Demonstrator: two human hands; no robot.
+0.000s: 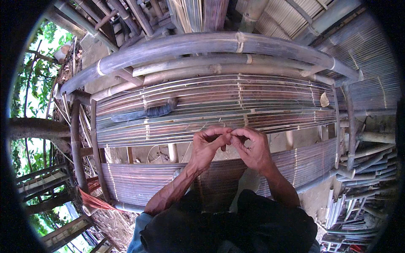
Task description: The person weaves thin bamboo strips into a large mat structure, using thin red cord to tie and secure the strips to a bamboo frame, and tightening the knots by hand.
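Observation:
My left hand (204,148) and my right hand (256,151) meet fingertip to fingertip, both closed in a pinch. Whatever lies between the fingertips is too small to make out. Just beyond them runs the near edge of a panel of thin split-bamboo slats (278,95), bound across by pale ties. On its left half rests a knife-like tool (145,113) with a dark, wrapped middle and a curved end pointing right. A second slatted panel (139,177) lies nearer to me, under my forearms, across a gap from the first.
Thick bamboo poles (168,48) form a raised rail along the far side. A dry leaf (324,100) sits on the slats at right. Cut bamboo lengths (367,168) are stacked at far right. Orange cloth (99,200) hangs at lower left. Wooden posts (76,143) stand at left.

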